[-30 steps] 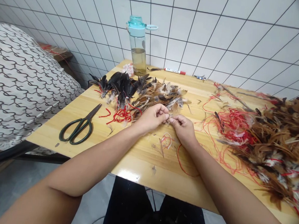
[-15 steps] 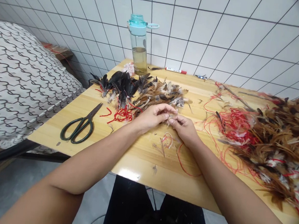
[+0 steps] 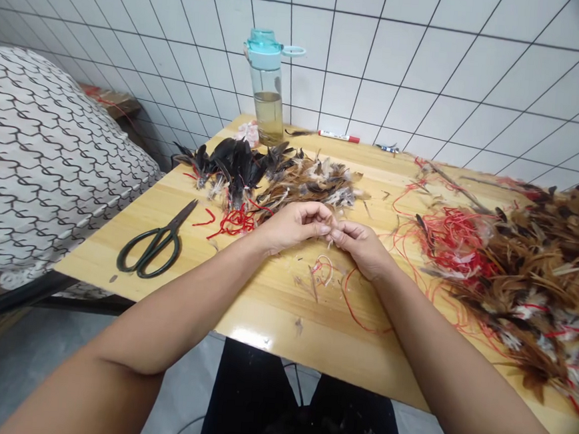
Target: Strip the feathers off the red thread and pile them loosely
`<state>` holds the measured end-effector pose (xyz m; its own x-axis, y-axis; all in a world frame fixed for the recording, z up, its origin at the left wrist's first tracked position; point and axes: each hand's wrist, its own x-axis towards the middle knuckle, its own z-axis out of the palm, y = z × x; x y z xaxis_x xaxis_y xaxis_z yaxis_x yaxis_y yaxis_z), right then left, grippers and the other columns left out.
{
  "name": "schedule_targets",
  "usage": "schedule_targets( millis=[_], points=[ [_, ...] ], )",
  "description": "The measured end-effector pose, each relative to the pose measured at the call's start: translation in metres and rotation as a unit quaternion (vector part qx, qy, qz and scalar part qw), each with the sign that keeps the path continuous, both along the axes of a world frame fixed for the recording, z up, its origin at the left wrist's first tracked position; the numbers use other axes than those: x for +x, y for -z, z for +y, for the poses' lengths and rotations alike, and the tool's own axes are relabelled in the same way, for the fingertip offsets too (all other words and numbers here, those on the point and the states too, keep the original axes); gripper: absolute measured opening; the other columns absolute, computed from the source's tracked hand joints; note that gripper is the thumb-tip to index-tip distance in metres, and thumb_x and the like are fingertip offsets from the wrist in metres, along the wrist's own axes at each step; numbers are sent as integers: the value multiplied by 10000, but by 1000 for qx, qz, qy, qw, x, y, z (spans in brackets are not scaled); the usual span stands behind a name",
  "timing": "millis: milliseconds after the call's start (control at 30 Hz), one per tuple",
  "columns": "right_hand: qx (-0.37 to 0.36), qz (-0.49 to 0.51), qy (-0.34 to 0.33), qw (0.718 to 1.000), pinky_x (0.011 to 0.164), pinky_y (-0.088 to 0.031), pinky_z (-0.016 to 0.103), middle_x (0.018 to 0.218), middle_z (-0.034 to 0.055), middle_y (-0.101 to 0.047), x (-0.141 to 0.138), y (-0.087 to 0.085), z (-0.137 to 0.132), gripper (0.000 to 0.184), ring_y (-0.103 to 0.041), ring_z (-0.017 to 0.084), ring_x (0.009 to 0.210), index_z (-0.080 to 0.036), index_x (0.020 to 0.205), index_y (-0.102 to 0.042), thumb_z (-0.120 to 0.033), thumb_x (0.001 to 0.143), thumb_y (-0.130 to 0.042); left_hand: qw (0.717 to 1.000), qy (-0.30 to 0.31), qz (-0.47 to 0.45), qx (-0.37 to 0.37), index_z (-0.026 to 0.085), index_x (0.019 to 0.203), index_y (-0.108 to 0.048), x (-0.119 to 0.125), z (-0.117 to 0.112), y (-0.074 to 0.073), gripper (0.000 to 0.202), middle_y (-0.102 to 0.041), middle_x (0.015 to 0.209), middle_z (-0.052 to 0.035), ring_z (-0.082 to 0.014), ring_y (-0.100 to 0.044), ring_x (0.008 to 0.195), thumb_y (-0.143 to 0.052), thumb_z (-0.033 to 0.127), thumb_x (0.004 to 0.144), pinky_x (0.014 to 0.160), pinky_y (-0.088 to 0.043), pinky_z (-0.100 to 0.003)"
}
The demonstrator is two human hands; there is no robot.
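Feather work, apparently midway
On the surface (image 3: 283,303), red-tied feathers (image 3: 547,257) crowd the right edge, seemingly done; brown feathers (image 3: 296,192) beyond centre perhaps remain. Left hand (image 3: 296,228) and right hand (image 3: 362,248) meet mid-surface, fingers pinched on a pale wisp (image 3: 330,241), with room toward the near edge.
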<state>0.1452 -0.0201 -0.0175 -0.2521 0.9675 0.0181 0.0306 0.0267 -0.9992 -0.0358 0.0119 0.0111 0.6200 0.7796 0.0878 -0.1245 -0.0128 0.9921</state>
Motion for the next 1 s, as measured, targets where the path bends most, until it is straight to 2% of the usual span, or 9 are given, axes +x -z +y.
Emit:
schedule_targets(
  millis=[133, 267, 400, 500, 600, 733, 900, 1000],
  points=[
    [-6, 0, 12, 1000, 659, -416, 252, 694, -11, -615, 1, -1, 0, 398, -496, 108, 638, -170, 739, -653, -555, 683, -738, 1000, -20, 2, 13, 135, 739, -585, 1, -2, -3, 337, -603, 712, 11, -82, -544, 675, -794, 389, 671, 679, -429, -217],
    [-7, -1, 29, 1000, 626, -392, 241, 655, -32, -577, 0, 0, 0, 387, -461, 94, 604, -172, 724, -633, -540, 679, -742, 999, -42, -20, -21, 139, 733, -546, 0, -1, 0, 360, -574, 655, 27, -63, -504, 589, -791, 397, 678, 588, -382, -201],
    [20, -32, 55, 998, 626, -397, 247, 648, -27, -584, -3, 4, 1, 366, -478, 105, 616, -176, 699, -626, -529, 694, -722, 998, -27, 26, -47, 135, 721, -548, -1, 0, 2, 319, -585, 620, 15, -64, -503, 559, -782, 348, 685, 562, -376, -198],
    [54, -85, 67, 993, 654, -418, 264, 656, -13, -615, -5, 8, 3, 312, -516, 122, 643, -178, 680, -642, -483, 724, -693, 995, -61, 66, -42, 134, 713, -552, 1, 0, 2, 252, -575, 585, 22, -62, -502, 540, -764, 269, 690, 548, -372, -191],
    [103, -140, 80, 982, 685, -433, 281, 666, 1, -638, -7, 9, 4, 213, -543, 138, 667, -188, 673, -671, -384, 756, -662, 992, -82, 87, -38, 136, 716, -550, 2, 0, 3, 198, -576, 574, 26, -61, -509, 531, -736, 205, 704, 540, -372, -185],
    [163, -187, 112, 962, 696, -439, 295, 666, 9, -627, -8, 9, 4, 121, -552, 150, 672, -211, 671, -694, -281, 760, -650, 992, -75, 87, -51, 142, 758, -552, 2, 0, 4, 184, -584, 587, 31, -66, -531, 540, -723, 184, 707, 555, -394, -187],
    [196, -230, 126, 945, 671, -429, 298, 670, 18, -599, -9, 10, 3, 110, -558, 160, 680, -213, 666, -694, -240, 767, -662, 993, -61, 94, -29, 138, 794, -568, 1, 2, 8, 149, -593, 618, 22, -72, -541, 562, -691, 191, 729, 591, -417, -200],
    [214, -274, 131, 928, 661, -421, 300, 673, 23, -590, -10, 11, 1, 128, -549, 167, 683, -218, 664, -691, -235, 784, -653, 988, -75, 134, 17, 145, 807, -573, 2, 3, 10, 127, -610, 645, 10, -88, -556, 585, -665, 204, 743, 600, -415, -213]
  ],
)
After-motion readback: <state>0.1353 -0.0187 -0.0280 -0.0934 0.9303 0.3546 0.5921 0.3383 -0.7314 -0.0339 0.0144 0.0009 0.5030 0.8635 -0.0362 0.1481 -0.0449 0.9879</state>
